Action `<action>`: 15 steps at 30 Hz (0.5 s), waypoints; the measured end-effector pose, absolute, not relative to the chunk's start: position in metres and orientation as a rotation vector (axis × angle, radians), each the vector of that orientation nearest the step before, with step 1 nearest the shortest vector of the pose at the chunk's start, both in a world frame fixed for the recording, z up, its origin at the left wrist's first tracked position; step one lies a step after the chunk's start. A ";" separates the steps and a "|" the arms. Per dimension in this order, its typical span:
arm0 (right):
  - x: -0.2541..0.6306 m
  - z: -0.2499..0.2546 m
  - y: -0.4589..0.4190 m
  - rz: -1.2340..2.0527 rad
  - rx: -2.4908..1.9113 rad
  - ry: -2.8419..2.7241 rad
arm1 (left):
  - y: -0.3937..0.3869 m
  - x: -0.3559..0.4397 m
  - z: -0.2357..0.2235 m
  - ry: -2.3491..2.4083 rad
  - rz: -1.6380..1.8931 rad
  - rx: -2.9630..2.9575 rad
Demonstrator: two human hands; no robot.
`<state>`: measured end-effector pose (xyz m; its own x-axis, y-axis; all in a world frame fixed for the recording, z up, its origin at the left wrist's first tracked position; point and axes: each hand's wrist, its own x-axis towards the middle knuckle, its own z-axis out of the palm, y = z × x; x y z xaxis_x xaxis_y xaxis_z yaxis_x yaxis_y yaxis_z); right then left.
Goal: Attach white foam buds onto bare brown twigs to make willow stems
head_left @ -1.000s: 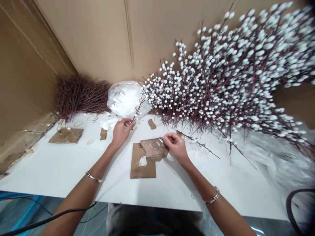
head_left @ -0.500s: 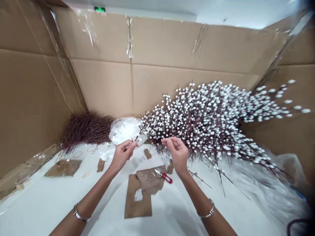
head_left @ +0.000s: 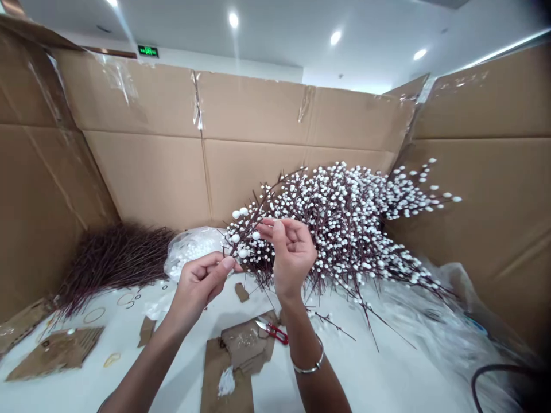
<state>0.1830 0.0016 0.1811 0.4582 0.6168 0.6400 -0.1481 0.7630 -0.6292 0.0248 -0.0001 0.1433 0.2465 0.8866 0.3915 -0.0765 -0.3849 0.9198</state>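
My left hand [head_left: 198, 283] pinches the lower end of a thin dark twig [head_left: 249, 221] with white buds, held up in front of me. My right hand [head_left: 289, 253] is raised beside it, fingertips touching the twig near its buds. Behind both hands lies a big heap of budded branches [head_left: 348, 223]. Small red-handled snips [head_left: 270, 329] rest on a piece of brown cardboard [head_left: 241, 347] on the white table [head_left: 387, 373], below my right wrist.
A pile of bare dark twigs [head_left: 112, 258] lies at the back left. A clear bag of white buds [head_left: 191, 249] sits beside it. Cardboard scraps [head_left: 58, 350] and rubber bands [head_left: 94, 315] dot the table. Cardboard walls [head_left: 241, 143] enclose it. Crumpled plastic sheet [head_left: 447, 304] lies right.
The view has tilted up. Both hands rose from the table with the twig. My right hand let go of the snips, which now lie on the cardboard, and came to the twig.
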 end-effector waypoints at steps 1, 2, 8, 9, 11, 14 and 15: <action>0.181 0.181 0.002 0.493 -0.520 -0.985 | 0.000 0.024 0.143 0.752 1.303 1.590; 0.179 0.181 0.003 0.485 -0.506 -0.981 | 0.000 0.024 0.143 0.727 1.302 1.592; 0.170 0.177 0.006 0.421 -0.493 -0.987 | 0.000 0.029 0.148 0.641 1.263 1.588; 0.170 0.176 0.006 0.418 -0.489 -0.983 | -0.001 0.030 0.148 0.636 1.263 1.586; 0.169 0.175 0.006 0.419 -0.499 -0.981 | -0.001 0.032 0.149 0.631 1.259 1.584; 0.167 0.174 0.006 0.413 -0.544 -1.001 | -0.002 0.034 0.149 0.631 1.249 1.579; 0.167 0.174 0.005 0.409 -0.551 -1.009 | -0.003 0.034 0.148 0.632 1.247 1.579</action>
